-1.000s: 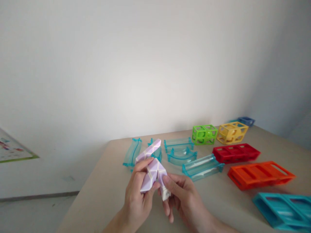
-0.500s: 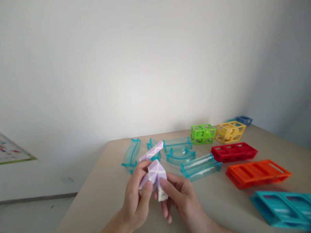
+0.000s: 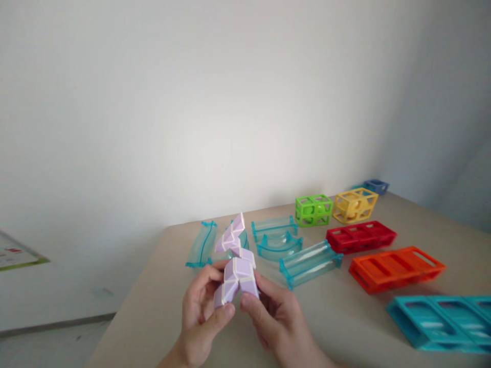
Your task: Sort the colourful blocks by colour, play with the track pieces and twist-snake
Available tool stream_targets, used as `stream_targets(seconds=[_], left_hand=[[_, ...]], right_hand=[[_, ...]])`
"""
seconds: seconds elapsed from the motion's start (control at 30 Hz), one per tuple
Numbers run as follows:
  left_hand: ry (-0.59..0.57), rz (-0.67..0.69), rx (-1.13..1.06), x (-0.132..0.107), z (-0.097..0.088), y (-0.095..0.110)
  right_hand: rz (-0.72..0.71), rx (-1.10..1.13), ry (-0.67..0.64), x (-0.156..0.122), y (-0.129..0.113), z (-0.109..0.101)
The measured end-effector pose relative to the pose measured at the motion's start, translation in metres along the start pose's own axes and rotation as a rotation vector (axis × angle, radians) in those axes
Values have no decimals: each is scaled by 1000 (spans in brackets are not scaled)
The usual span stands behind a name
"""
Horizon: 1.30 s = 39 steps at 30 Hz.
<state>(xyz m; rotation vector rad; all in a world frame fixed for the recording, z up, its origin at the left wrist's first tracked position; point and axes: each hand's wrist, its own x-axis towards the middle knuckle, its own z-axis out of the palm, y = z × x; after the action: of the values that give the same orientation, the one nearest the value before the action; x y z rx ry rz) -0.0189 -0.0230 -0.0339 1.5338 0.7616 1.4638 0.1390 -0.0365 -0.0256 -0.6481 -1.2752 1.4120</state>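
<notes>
A folding snake puzzle (image 3: 238, 269) with lilac and white wedge segments is held up over the near part of the table. My left hand (image 3: 203, 312) grips its lower left end, thumb in front and fingers behind. On the lower right segment, my right hand (image 3: 274, 317) is closed, its thumb pressing the front face; the fingers behind are partly hidden. The puzzle's upper part zigzags above the hands, its tip leaning right. Behind it lie clear teal track pieces, one curved piece (image 3: 280, 246) among them.
On the table (image 3: 153, 306), a straight clear track (image 3: 310, 263) lies right of the hands. Farther right are a green frame block (image 3: 313, 210), a yellow one (image 3: 355, 205), a red one (image 3: 361, 236), an orange one (image 3: 397, 268) and a teal one (image 3: 445, 322). A wall stands behind.
The snake puzzle has been turned and reshaped: its upper part now zigzags joined above the middle, and the white underside no longer shows. Both hands have shifted slightly left and re-gripped.
</notes>
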Motion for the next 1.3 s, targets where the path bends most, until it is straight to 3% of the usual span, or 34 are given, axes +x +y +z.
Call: stream_targets(seconds=[0.13, 0.23, 0.43, 0.53, 0.73, 1.3], left_hand=[[74, 28, 22, 3, 2, 0], [86, 33, 151, 3, 1, 0], [115, -4, 71, 4, -4, -3], [111, -32, 57, 6, -4, -1], [161, 23, 255, 8, -5, 5], [224, 74, 324, 11, -3, 0]], right_hand=[[-156, -247, 41, -2, -2, -4], [-169, -303, 38, -3, 3, -5], [54, -33, 87, 0, 12, -5], [178, 170, 14, 4, 13, -7], [473, 470, -162, 8, 13, -6], [547, 312, -9, 17, -6, -16]])
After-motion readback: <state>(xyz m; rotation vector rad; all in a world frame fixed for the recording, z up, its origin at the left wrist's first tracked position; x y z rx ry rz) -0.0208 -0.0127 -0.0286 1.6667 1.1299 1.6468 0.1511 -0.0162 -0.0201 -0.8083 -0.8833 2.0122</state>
